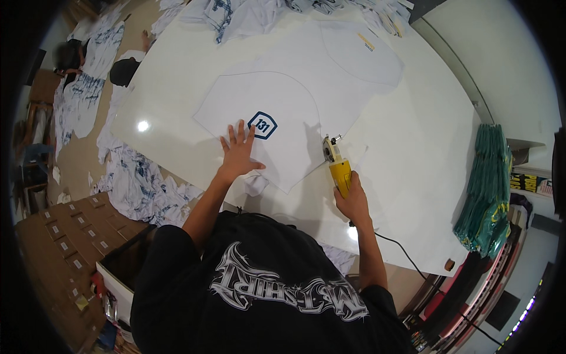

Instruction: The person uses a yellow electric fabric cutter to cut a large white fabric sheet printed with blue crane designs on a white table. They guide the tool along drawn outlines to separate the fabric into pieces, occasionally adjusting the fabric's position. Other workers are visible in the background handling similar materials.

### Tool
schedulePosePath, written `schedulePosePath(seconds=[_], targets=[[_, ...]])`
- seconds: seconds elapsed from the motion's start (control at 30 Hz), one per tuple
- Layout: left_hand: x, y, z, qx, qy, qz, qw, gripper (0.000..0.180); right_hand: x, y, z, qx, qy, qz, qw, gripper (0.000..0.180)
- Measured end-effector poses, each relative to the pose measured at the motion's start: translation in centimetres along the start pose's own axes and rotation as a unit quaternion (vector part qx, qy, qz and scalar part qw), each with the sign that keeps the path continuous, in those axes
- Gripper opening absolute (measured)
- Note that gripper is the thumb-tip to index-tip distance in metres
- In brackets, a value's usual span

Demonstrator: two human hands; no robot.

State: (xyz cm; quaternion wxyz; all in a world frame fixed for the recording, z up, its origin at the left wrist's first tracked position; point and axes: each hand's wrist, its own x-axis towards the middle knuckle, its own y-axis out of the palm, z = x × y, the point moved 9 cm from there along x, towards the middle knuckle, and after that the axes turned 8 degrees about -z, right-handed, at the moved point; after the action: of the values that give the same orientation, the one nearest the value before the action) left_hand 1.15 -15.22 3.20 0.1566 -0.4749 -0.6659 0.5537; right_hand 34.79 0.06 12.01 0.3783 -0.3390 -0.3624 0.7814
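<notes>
My left hand (239, 156) lies flat with its fingers spread on a white fabric piece (236, 94), just beside a dark blue printed badge (262, 125). In my right hand (352, 200) is a yellow handheld electric fabric cutter (340, 171), my fingers wrapped round its body. The cutter's head rests at the right edge of the fabric, by a thin curved outline. A second outlined shape with a small yellow-and-dark print (366, 42) continues the fabric toward the far right. Under my left wrist, a small crumpled white scrap (256, 184) sits at the fabric's near edge.
The fabric lies on a large white table (424, 135). From the cutter a black cord (401, 246) runs off the right edge. White and blue cloth (236, 17) is piled at the far edge. Green plastic-wrapped goods (483, 189) hang at right. Cardboard boxes (76, 242) and people are at left.
</notes>
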Motion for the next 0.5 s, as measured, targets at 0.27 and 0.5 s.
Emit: schedulePosePath(seconds=[0.27,0.5], targets=[[-0.3,-0.7,-0.2,-0.012,-0.002,-0.003,1.0,0.143,4.3,0.6,2.7,0.005,-0.025,-0.022,0.999,0.065],[-0.2,-0.4,-0.1,-0.005,-0.002,0.0,1.0,0.145,9.2,0.5,3.9,-0.017,-0.041,-0.011,0.999,0.059]])
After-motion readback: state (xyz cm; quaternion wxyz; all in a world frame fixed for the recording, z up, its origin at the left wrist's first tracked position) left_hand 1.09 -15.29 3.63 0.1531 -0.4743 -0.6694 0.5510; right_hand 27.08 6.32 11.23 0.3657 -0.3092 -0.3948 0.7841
